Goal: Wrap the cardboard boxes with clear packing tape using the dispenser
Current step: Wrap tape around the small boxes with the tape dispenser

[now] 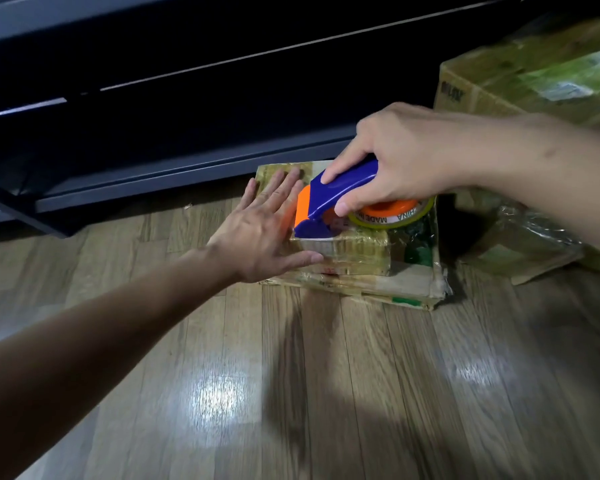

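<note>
Four cardboard boxes are counted: a small box (354, 252) stacked on a flat box (378, 282), plus a large box (499, 84) and a wrapped box (527, 251) at the right. One tape dispenser (340, 188) carrying one tape roll (392, 216) is seen. Two hands are shown: the left hand (260, 233) and the right hand (406, 157).

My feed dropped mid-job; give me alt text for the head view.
The right hand grips a blue and orange tape dispenser on top of a small cardboard box, stacked on a flatter box on a wooden floor. The left hand, fingers straight, lies against the small box's left side. Larger taped boxes stand at right.
</note>
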A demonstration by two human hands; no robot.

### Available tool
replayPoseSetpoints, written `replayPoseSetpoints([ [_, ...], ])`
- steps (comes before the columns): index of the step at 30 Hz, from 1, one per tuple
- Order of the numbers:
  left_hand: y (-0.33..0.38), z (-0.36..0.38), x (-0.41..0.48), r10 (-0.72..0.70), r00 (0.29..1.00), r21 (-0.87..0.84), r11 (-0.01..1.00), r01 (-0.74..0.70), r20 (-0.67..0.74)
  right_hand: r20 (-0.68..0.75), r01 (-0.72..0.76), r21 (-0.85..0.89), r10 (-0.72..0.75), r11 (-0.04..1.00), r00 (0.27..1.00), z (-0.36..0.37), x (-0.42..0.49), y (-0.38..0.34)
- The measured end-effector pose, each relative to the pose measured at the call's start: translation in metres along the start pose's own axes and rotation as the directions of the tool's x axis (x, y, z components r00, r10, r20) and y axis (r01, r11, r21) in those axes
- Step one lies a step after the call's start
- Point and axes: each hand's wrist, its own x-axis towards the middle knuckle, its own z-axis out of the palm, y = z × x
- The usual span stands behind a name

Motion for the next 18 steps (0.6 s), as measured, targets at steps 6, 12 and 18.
replayPoseSetpoints([
  [6,-0.005,-0.003,0.001,0.020,0.998,0.007,1.000,-0.020,0.056,0.037,-0.016,0.072,0.014,0.997,0.999,-0.002,-0.026,0.018],
  [12,-0.004,-0.008,-0.003,0.006,0.997,-0.043,0.999,-0.003,0.075,0.027,-0.174,0.326,0.174,0.929,0.984,-0.003,-0.078,0.050],
  [18,0.023,-0.022,0.008,-0.074,0.995,0.199,0.978,0.059,0.070,0.021,-0.184,0.287,0.185,0.940,0.982,-0.004,-0.078,0.052],
])
